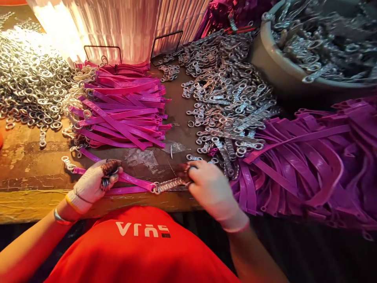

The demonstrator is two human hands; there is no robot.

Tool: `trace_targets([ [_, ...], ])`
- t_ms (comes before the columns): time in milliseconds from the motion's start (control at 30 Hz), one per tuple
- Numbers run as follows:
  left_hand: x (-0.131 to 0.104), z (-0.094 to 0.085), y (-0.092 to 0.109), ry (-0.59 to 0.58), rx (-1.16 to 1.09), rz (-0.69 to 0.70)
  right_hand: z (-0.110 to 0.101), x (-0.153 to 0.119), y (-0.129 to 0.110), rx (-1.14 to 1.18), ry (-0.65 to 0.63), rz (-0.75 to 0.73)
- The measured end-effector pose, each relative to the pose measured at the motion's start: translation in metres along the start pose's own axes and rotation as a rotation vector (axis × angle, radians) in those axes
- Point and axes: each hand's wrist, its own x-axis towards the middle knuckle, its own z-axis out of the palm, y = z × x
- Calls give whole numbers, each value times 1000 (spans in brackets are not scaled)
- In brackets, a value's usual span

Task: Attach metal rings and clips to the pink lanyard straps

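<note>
Both of my hands wear pale gloves with dark-stained fingertips. My left hand (92, 182) is closed at the near edge of the bench, around a pink strap (137, 182). Dark metal rings (106, 183) show at its fingers. On the right, the strap meets a metal ring (156, 188), which links to a short metal chain (172, 184). The far end of that chain is in the closed fingers of my right hand (212, 190); those fingertips are partly hidden and blurred. Further left, a light metal link piece (68, 163) lies at the strap's other end.
A pile of pink straps (123, 110) lies ahead, with loose metal rings (35, 82) to its left. Metal chain pieces (226, 98) are heaped at right, beside a grey tub (271, 55) full of more. Purple straps (303, 157) cover the right side. Wire loops (103, 47) stand behind.
</note>
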Motion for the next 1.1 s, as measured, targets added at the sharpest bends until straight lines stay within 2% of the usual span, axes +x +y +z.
trace_targets([
  [100, -1, 15, 3, -40, -220, -163, 14, -8, 44, -83, -23, -109],
  [167, -1, 28, 6, -107, -321, -259, 25, -12, 61, -103, -18, -206],
  [233, -1, 39, 7, -171, -335, -294, 33, -13, 70, -113, -11, -246],
  [300, -1, 45, 6, -208, -317, -309, 35, -12, 73, -99, 12, -225],
  [400, -2, 47, 3, -237, -243, -284, 30, -7, 73, 35, 160, -65],
  [467, -5, 46, 2, -248, -148, -220, 24, -2, 64, 179, 266, 53],
  [533, -9, 47, 3, -249, -7, -135, 16, 4, 46, 338, 295, 85],
  [600, -12, 48, 4, -241, 138, -42, 9, 11, 19, 507, 249, 10],
  [667, -14, 49, 4, -233, 244, 55, 5, 17, -14, 659, 185, -126],
  [733, -15, 49, 2, -215, 315, 139, 3, 23, -43, 732, 137, -241],
  [800, -15, 48, -1, -188, 378, 197, 5, 27, -64, 733, 113, -283],
  [933, -12, 41, -5, -213, 410, 231, 9, 30, -75, 682, 127, -268],
  [1000, -12, 37, -3, -286, 342, 208, 8, 30, -74, 666, 109, -277],
  [1100, -16, 31, 3, -445, 220, 102, 2, 27, -74, 605, 54, -269],
])
